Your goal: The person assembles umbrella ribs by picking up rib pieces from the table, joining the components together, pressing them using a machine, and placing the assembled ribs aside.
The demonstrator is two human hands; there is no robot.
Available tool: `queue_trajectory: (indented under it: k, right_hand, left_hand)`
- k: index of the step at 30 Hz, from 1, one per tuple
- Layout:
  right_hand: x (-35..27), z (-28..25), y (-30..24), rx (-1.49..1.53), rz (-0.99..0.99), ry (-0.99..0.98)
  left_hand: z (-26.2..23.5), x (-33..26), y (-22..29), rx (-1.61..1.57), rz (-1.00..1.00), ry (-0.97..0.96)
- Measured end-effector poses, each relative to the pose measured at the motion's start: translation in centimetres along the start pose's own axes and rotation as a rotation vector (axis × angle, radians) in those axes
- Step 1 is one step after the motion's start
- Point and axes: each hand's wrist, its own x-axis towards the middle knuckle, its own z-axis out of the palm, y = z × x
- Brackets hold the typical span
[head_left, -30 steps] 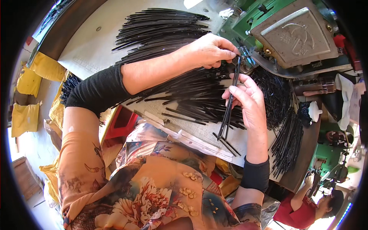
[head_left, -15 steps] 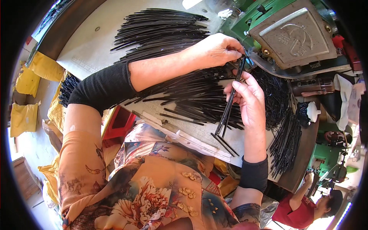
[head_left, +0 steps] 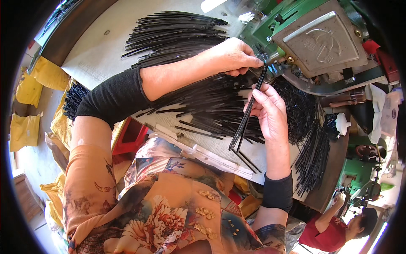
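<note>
A jointed black umbrella rib (head_left: 242,129), long and thin with folded segments, hangs slantwise from the machine's working point toward the table's near edge. My left hand (head_left: 237,56) is closed, its thumb and fingertips pinching at the rib's upper end beside the green machine (head_left: 275,55). Lower down, my right hand (head_left: 269,108) grips the rib between thumb and fingers, palm partly turned up. The exact contact of the rib's tip with the machine is too small to make out. Loose black ribs (head_left: 215,99) lie beneath both hands.
A neat pile of black ribs (head_left: 177,31) lies at the far left of the table (head_left: 95,51). More ribs (head_left: 313,158) are heaped at right, near a white-capped container (head_left: 342,124). Yellow sacks (head_left: 25,131) stand at left. Another person (head_left: 323,233) works at a second green machine (head_left: 357,175).
My right hand has drawn slightly up and left, its fingers closing nearer the rib. My left fingertips have shifted a little left and down. The rib stays at the machine.
</note>
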Motion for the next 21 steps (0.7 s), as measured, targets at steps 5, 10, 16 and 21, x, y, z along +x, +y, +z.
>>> queue_trajectory:
  k: [5,10,16,21]
  right_hand:
    - [0.11,0.05,-0.02,0.017,-0.008,0.02]
    - [0.07,0.19,-0.31,-0.026,-0.022,0.108]
    - [0.18,0.1,-0.43,0.001,-0.046,0.077]
    - [0.31,0.3,-0.51,0.012,-0.058,0.06]
  left_hand:
    - [-0.07,-0.13,-0.09,-0.014,0.058,-0.001]
    - [-0.11,-0.63,0.39,-0.193,0.02,-0.099]
    - [0.14,-0.53,0.05,-0.326,-0.048,-0.169]
    - [0.44,-0.58,-0.26,-0.375,-0.037,-0.168]
